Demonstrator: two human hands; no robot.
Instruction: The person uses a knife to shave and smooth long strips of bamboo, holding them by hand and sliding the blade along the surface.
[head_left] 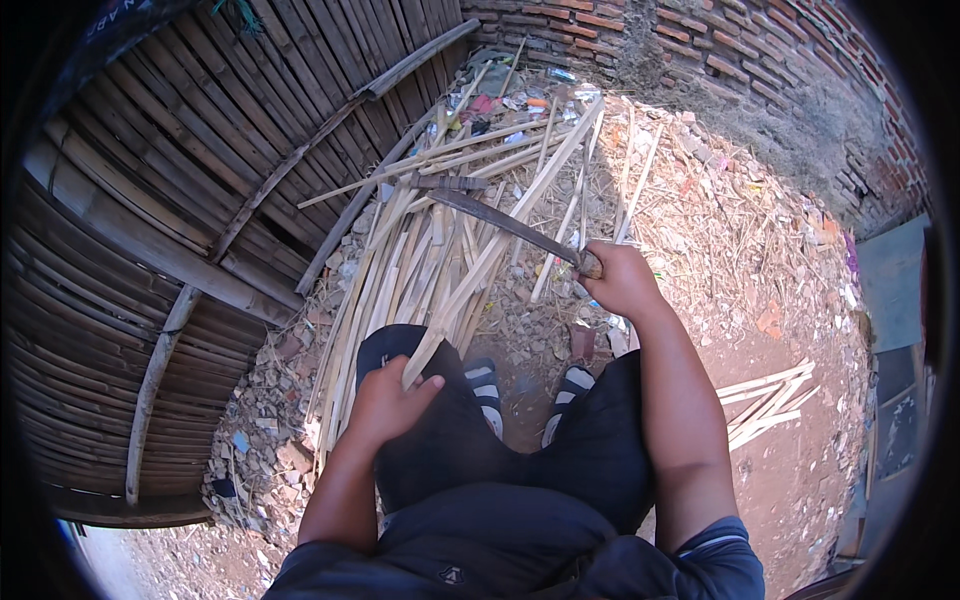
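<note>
My left hand is closed around the near end of a long pale bamboo strip, beside my left knee. The strip slants away from me, up and to the right. In my right hand is the wooden handle of a machete, its dark blade pointing left. That blade crosses the strip in view; whether the two touch, I cannot tell. Under and beyond the strip lies a pile of split bamboo strips. A short dark piece lies near the blade's tip, its kind unclear.
A bamboo slat wall stands close on my left, and a brick wall rises at the back. Rubble and litter cover the ground. A small bundle of strips lies to the right. My sandalled feet are near the pile.
</note>
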